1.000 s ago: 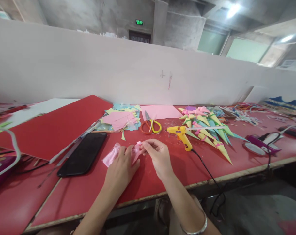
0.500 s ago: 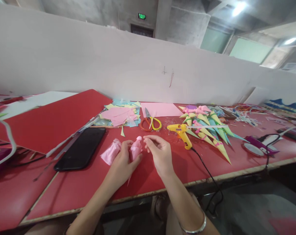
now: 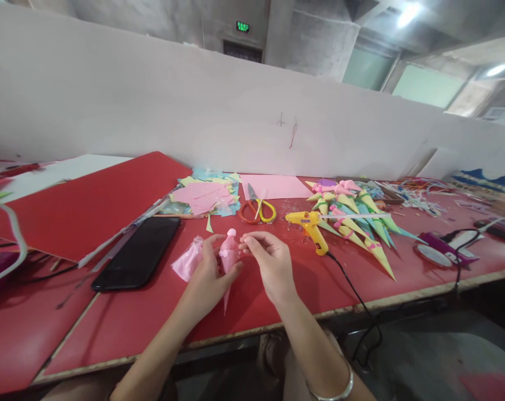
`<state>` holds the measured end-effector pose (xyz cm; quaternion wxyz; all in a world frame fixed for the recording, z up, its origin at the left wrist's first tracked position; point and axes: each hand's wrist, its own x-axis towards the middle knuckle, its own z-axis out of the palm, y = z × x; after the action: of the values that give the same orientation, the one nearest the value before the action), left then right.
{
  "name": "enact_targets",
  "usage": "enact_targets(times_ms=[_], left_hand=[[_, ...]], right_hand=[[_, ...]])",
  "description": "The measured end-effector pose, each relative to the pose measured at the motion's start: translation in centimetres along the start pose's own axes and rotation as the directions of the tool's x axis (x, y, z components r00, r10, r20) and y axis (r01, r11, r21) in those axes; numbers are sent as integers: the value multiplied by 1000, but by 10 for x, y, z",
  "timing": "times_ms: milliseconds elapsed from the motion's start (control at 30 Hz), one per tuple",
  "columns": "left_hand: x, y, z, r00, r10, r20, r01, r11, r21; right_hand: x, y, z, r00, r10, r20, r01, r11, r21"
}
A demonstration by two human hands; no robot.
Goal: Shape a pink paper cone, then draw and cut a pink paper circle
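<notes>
My left hand (image 3: 212, 273) is closed around a pink paper cone (image 3: 229, 256) with a rounded pink ball at its top and a small ruffled trim below it. The cone's thin tip points down toward me. Close to the cone's right side, my right hand (image 3: 271, 262) is pinched, thumb against fingers. A tiny pale bit seems to show at the fingertips, too small to name. A pink plastic packet (image 3: 189, 259) lies on the table just left of my left hand.
A yellow hot glue gun (image 3: 310, 227) lies to the right, its black cord trailing over the table edge. Behind it are several finished-looking cones (image 3: 375, 253). Scissors (image 3: 258, 211), paper scraps (image 3: 206, 195), a black phone (image 3: 137, 253) and a red board (image 3: 89, 206) surround the hands.
The pink cone has turned more upright and shifted slightly left in my left hand. My right fingertips have come a little left and stay pinched beside it.
</notes>
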<state>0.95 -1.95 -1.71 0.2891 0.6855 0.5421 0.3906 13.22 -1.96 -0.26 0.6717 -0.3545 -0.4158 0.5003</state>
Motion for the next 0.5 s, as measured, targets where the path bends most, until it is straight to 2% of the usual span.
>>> enact_targets(times_ms=[133, 267, 400, 500], left_hand=[[-1, 1, -1, 1000, 29, 5, -29, 1000, -12], [-1, 3, -2, 999, 42, -13, -42, 999, -19], [-1, 2, -2, 999, 42, -9, -42, 999, -29], [-1, 1, -2, 999, 41, -9, -42, 999, -20]], right_hand=[[-2, -1, 1, 999, -10, 35, 10, 1000, 8], [-4, -1, 3, 995, 57, 84, -61, 997, 51], [-4, 1, 3, 994, 96, 60, -98, 995, 21], [-3, 2, 2, 996, 82, 19, -82, 996, -32]])
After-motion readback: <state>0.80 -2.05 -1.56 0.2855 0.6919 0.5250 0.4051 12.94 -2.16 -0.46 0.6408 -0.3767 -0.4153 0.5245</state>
